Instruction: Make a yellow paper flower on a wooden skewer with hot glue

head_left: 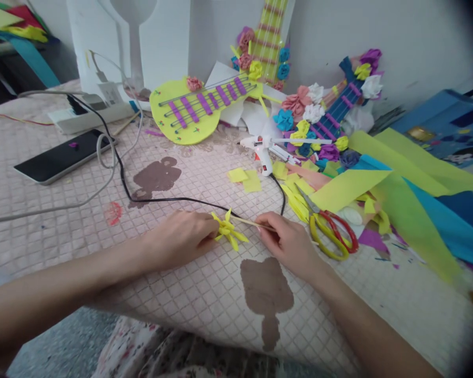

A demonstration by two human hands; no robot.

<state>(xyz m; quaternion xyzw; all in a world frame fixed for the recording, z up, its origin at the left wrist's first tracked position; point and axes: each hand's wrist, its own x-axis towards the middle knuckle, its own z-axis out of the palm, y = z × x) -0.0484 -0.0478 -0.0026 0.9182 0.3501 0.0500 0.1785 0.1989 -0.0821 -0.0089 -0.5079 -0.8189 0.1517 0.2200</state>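
Between my hands is a yellow paper flower [229,231] with narrow pointed petals. My left hand [185,231] is closed, its fingertips pinching the flower's left side. A thin wooden stick [246,221] runs from the flower's upper right into my right hand [286,239], whose thumb and fingers are closed around it. The stick's tip at the flower is too small to make out clearly. Just beyond my right hand lie scissors [333,231] with yellow and red handles. A white glue gun [262,152] with a glue stick in its back rests farther up the table.
A yellow paper guitar [193,113] and a blue one [335,115] with paper flowers lean at the back. Yellow and blue paper sheets [410,210] and scraps cover the right side. A phone [65,157], a power strip [90,115] and a black cord [161,199] are on the left.
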